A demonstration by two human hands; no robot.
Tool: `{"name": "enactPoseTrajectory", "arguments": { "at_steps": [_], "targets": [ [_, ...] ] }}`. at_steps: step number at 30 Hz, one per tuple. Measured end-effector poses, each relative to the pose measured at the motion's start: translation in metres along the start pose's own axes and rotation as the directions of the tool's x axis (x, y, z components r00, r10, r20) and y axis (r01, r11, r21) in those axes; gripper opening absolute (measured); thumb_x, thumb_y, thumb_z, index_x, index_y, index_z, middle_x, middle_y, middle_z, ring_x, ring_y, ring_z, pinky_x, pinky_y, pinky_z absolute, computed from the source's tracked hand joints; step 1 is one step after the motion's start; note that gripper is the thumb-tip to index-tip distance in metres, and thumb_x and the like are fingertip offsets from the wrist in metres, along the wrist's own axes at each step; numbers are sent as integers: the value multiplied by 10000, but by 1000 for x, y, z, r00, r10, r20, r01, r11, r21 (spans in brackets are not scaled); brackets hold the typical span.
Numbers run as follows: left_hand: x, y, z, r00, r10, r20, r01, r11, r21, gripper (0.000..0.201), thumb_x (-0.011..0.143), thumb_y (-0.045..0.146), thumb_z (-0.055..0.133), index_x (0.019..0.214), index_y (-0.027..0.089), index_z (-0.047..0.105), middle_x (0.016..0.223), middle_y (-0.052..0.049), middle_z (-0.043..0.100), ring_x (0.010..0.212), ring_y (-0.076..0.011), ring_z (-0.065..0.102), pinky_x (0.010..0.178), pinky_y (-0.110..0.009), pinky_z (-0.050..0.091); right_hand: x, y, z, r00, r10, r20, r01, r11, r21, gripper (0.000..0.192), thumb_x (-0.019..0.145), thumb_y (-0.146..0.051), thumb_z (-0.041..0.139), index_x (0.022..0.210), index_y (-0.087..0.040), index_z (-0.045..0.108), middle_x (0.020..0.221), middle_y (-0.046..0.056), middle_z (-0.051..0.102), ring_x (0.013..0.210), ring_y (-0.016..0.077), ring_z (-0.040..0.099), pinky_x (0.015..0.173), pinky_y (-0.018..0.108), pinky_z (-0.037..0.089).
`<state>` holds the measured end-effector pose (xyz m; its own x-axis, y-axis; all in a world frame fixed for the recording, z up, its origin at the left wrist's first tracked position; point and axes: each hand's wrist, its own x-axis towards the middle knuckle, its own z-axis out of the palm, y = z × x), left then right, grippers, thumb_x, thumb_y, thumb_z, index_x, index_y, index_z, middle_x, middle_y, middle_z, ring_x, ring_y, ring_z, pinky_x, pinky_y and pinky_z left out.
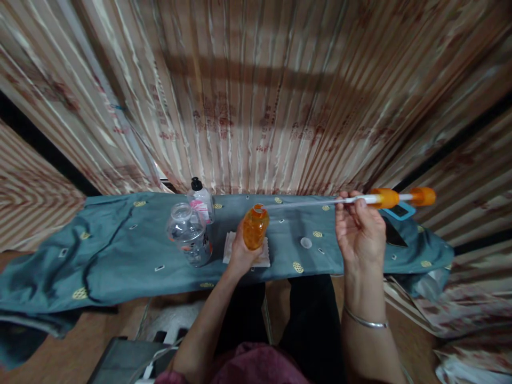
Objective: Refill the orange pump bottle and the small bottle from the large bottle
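My left hand (242,250) is wrapped round an orange see-through bottle (256,229), tilted slightly, its open mouth facing up. Under that hand lies a folded white cloth (262,260). On the right, my right hand (360,226) pinches the white shaft of what looks like a pump with orange parts (384,198) and a long thin clear tube. The tube stretches left to the bottle's mouth; whether its tip is inside or just at the rim I cannot tell. A small round whitish disc (306,243) rests on the cloth-covered table between the hands.
Clear plastic containers (198,250) and a clear bottle with a black cap (202,200) stand on the left of the green-covered table (120,250). A blue-edged item (401,210) and a dark flat object (394,232) lie at the right. Patterned curtains (248,106) hang behind.
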<state>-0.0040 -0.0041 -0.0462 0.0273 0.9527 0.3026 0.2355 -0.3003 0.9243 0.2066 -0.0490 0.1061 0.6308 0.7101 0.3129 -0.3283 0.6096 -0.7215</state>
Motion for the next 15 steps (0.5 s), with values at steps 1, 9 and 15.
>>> {"name": "enactPoseTrajectory", "arguments": {
  "at_steps": [1, 9, 15],
  "targets": [
    [0, -1, 0, 1000, -5, 6, 5, 1000, -2, 746, 626, 121, 755, 1317, 209, 487, 1227, -72, 693, 1126, -255, 679, 1001, -412, 552, 1, -1, 7, 1000, -8, 30, 9, 1000, -26, 263, 674, -290, 922, 846, -165, 768, 849, -10, 768, 836, 95, 732, 767, 173, 588],
    [1, -7, 3, 1000, 16, -3, -16, 1000, -25, 743, 644, 168, 765, 1329, 217, 481, 1244, -84, 686, 1136, -262, 680, 1012, -427, 549, 14, 4, 41, 956, 16, 293, 44, 979, -197, 303, 682, -398, 912, 871, -216, 760, 840, 13, 761, 809, 152, 730, 777, 290, 588],
    [1, -9, 2, 1000, 30, -8, -30, 1000, -5, 775, 647, 196, 789, 1353, 215, 472, 1260, -88, 680, 1166, -265, 667, 1032, -427, 536, 28, 41, 51, 882, 115, 458, 26, 957, -289, 178, 872, -317, 775, 932, -162, 710, 943, 17, 740, 815, 154, 702, 772, 352, 589]
  ]
}}
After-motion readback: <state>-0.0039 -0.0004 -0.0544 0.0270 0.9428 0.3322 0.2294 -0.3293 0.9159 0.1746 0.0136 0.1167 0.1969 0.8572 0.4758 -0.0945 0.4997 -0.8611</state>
